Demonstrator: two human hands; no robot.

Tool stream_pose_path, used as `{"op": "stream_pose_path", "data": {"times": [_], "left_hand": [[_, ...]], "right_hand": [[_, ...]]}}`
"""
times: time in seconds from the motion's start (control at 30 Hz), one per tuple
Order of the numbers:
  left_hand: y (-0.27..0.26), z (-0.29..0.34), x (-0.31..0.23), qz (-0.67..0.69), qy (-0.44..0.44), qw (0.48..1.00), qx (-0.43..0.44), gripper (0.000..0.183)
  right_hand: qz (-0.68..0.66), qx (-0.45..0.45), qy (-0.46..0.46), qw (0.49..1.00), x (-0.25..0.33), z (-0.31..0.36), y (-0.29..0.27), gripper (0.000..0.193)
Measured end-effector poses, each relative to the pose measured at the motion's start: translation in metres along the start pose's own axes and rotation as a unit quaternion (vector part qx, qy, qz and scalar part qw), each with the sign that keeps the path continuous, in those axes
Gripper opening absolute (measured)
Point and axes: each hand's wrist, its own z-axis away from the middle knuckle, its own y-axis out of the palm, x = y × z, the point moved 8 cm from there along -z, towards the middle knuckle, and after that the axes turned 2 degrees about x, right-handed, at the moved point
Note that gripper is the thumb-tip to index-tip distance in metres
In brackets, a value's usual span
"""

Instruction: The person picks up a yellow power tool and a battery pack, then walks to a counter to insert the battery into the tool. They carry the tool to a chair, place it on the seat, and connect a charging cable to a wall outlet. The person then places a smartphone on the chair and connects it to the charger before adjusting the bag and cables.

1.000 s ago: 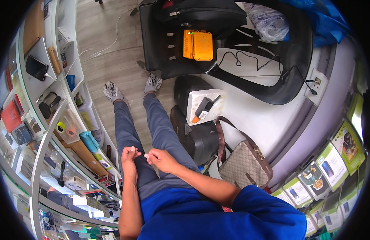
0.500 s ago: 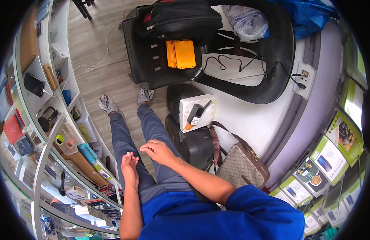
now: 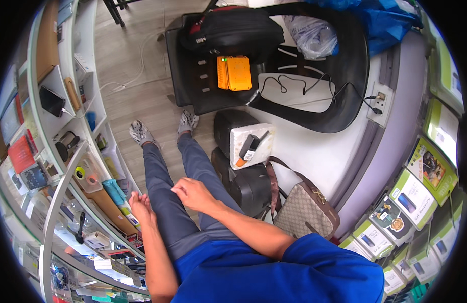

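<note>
My left hand (image 3: 141, 207) is raised beside my left thigh, close to the shelves, palm partly up. Its fingers are loosely curled and a little apart, with nothing seen in them. Over my lap, my right hand (image 3: 193, 194) hangs with its back up; the fingers are bent together toward the thumb, and no object shows in them. The two hands are apart. Nearest my left hand on the shelving are a light blue packet (image 3: 113, 192) and a brown cardboard piece (image 3: 108, 212).
Glass-fronted shelves (image 3: 66, 174) run along my left. A black chair (image 3: 193, 96) ahead bears a black bag (image 3: 233, 31) and an orange case (image 3: 234, 73). To the right are a white foam block (image 3: 266, 144), a patterned shoulder bag (image 3: 304, 209), a wall socket (image 3: 380, 103) and hanging packages (image 3: 415, 199).
My left hand has moved left, away from my right hand and toward the shelves, its fingers loosening. My right hand has shifted slightly. The view has shifted a little; a green light now shows on the orange case.
</note>
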Motion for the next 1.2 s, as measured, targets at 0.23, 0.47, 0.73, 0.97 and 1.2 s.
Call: {"op": "stream_pose_path", "data": {"times": [0.23,0.47,0.73,0.97,1.2], "left_hand": [[-0.089,0.054,-0.023,-0.191,0.094,0.965,0.15,0.028],[-0.017,0.132,-0.116,-0.277,0.214,0.872,0.343,0.039],[-0.096,0.099,-0.174,-0.196,0.337,0.87,0.303,0.038],[-0.193,0.003,-0.076,-0.035,0.184,0.944,0.271,0.034],[-0.212,-0.022,-0.052,-0.15,0.173,0.942,0.247,0.033]], "right_hand": [[0.107,-0.029,0.014,0.994,0.01,0.015,-0.073,0.02],[-0.031,-0.118,-0.028,0.992,0.221,-0.036,-0.113,0.017],[-0.2,-0.032,-0.39,0.898,0.587,-0.019,-0.046,0.021],[0.09,-0.043,-0.456,0.885,0.795,-0.018,0.089,0.039],[0.008,-0.105,-0.511,0.853,0.726,0.003,0.045,0.037]]}}
